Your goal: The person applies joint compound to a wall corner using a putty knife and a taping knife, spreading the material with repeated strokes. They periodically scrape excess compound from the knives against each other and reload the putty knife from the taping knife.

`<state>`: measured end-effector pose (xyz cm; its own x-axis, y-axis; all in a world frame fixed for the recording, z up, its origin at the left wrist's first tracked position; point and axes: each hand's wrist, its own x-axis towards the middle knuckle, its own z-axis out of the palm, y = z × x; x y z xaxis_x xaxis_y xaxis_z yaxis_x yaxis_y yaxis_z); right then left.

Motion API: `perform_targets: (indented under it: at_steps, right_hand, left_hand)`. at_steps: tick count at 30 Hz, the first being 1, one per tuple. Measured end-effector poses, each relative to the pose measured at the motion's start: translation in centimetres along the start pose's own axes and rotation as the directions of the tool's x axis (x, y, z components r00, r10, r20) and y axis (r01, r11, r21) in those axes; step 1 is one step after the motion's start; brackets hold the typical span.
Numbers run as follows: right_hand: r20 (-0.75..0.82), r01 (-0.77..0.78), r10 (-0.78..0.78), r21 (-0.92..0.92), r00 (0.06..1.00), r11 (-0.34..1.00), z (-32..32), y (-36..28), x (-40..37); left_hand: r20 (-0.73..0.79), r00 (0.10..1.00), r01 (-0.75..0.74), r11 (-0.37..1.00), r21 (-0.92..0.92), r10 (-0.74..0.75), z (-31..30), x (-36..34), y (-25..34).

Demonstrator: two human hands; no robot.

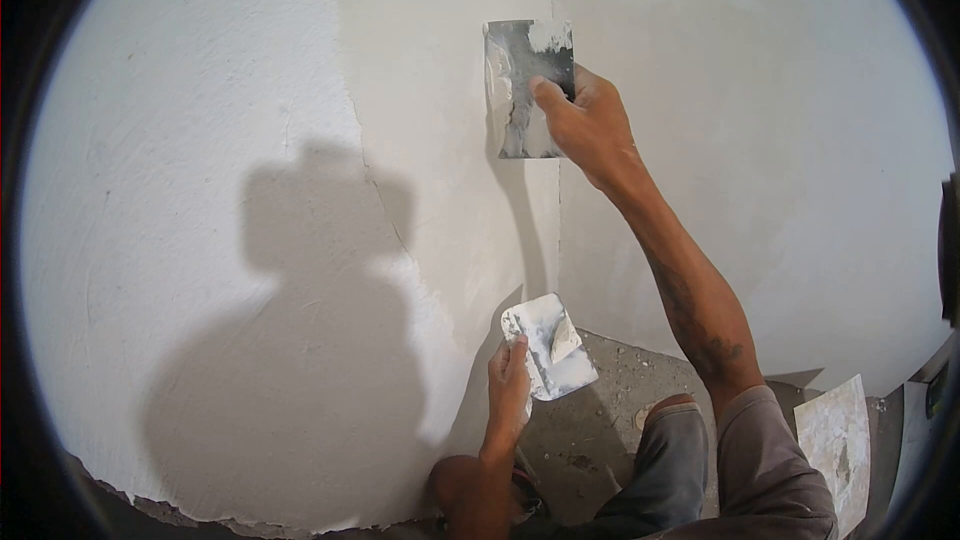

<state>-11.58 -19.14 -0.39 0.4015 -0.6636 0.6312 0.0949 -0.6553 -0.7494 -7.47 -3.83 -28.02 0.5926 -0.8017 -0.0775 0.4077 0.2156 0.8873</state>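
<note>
My right hand (588, 125) grips a flat, dark putty knife (522, 125) smeared with white plaster, thumb pressed on its face. The blade's left edge carries a ridge of wet plaster and lies close to the wall (440, 90), just left of the inside corner. Lower down, my left hand (510, 380) is closed around a second plaster-coated putty knife (560, 368), its face turned up with a lump of plaster (565, 340) on it. Behind it runs the lower wall near the corner.
A rough plaster border runs down the left wall (200, 70), where a large shadow falls. The right wall (740, 140) meets it at the corner. Debris lies on the concrete floor (640, 370). A stained, pale board (840, 450) stands at lower right, beside my bent knees.
</note>
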Motion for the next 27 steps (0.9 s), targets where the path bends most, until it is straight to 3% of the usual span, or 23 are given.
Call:
perform_targets:
  at_steps: [6,8,9,12,14,17,19,21,23,27]
  right_hand:
    - [0.027,0.062,-0.063,0.014,0.998,0.998,-2.3,0.3,-3.7]
    - [0.061,0.091,-0.09,-0.017,0.994,0.996,-4.4,1.3,-6.5]
    - [0.099,0.063,-0.055,-0.081,0.994,0.995,-6.0,1.3,-8.3]
    - [0.23,0.026,0.039,-0.271,0.972,0.962,-10.9,-1.2,-14.9]
    - [0.305,-0.025,0.091,-0.213,0.948,0.977,-12.1,-2.9,-19.4]
    - [0.633,0.157,-0.016,-0.168,0.774,0.973,-12.4,-1.3,-24.0]
    - [0.681,0.204,0.098,-0.35,0.726,0.914,-9.4,-0.4,-26.2]
    - [0.689,0.262,0.156,-0.461,0.708,0.848,-7.6,-0.1,-27.9]
    - [0.673,0.315,0.159,-0.525,0.723,0.791,-5.7,0.5,-28.9]
    - [0.693,0.454,0.087,-0.557,0.716,0.695,-3.9,0.9,-30.0]
  left_hand:
    - [-0.022,1.0,0.02,1.0,-0.006,-0.02,0.3,-0.2,0.6]
    - [-0.068,0.997,0.038,0.99,-0.136,-0.048,1.2,-0.4,1.3]
    - [-0.095,0.992,0.057,0.979,-0.198,-0.077,1.7,-0.6,1.3]
    - [0.017,0.99,0.143,0.982,-0.126,-0.142,-0.5,-0.3,-0.2]
    - [0.053,0.984,0.178,0.959,-0.221,-0.17,0.0,-0.7,0.0]
    - [0.091,0.975,0.22,0.857,-0.467,-0.201,1.2,-2.2,1.6]
    - [0.147,0.971,0.237,0.788,-0.569,-0.186,0.0,-1.0,1.4]
    - [0.054,0.916,0.398,0.883,-0.249,-0.398,-0.9,-0.2,1.8]
    - [0.228,0.951,0.301,0.804,-0.514,-0.21,-1.1,0.2,0.5]
    - [0.232,0.957,0.278,0.786,-0.552,-0.176,0.0,-0.8,2.0]
